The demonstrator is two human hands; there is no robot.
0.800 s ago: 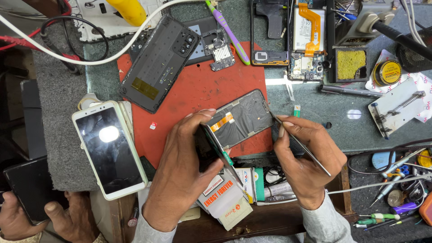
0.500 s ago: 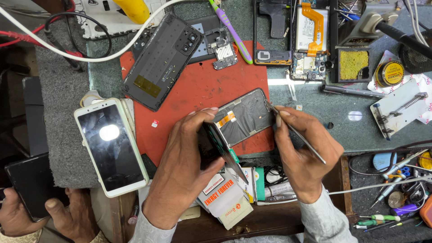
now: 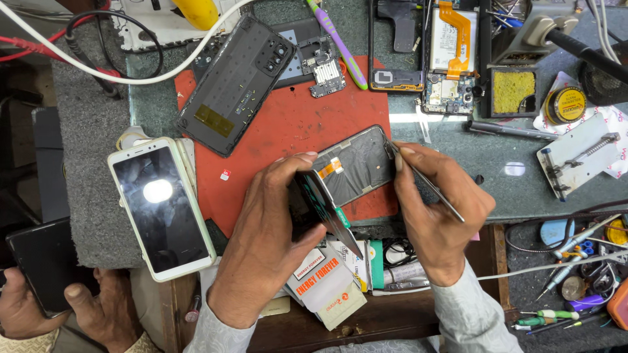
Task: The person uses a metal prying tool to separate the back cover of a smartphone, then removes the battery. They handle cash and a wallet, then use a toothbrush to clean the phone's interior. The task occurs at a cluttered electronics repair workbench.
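Note:
My left hand [image 3: 265, 252] grips a dark phone body [image 3: 313, 208], held on edge over the red mat [image 3: 281, 124]. A grey display panel [image 3: 356, 163] with an orange flex strip opens away from the body and rests on the mat. My right hand [image 3: 438, 225] pinches a thin metal pry tool [image 3: 432, 188]. The tool's tip touches the panel's right edge near its upper corner.
A black back cover [image 3: 232, 85], a small circuit board [image 3: 324, 65] and a purple toothbrush [image 3: 337, 42] lie at the back. A white phone [image 3: 160, 206] lies left. An opened phone [image 3: 451, 39], solder sponge [image 3: 513, 91] and tools sit right. Another person's hands hold a black phone [image 3: 42, 265].
The pry tool's tip has slid up along the panel's right edge towards its upper corner. My left hand keeps its grip on the phone body.

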